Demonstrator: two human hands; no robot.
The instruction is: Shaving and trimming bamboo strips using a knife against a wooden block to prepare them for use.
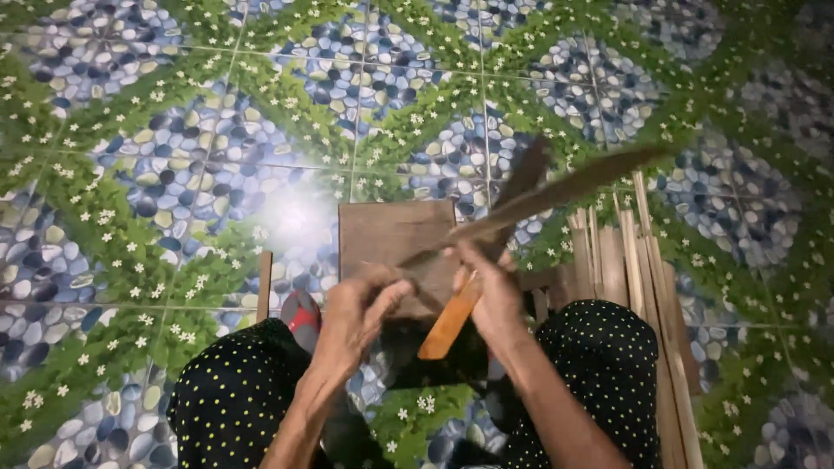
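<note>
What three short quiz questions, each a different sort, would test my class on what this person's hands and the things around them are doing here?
1. True or false: the right hand grips a knife with an orange handle.
2. Which side of the person holds the pile of split strips: left or right?
3. What flat thing lies on the tiled floor beyond the left hand?

Key: 1 true; 2 right; 3 a brown wooden board.
</note>
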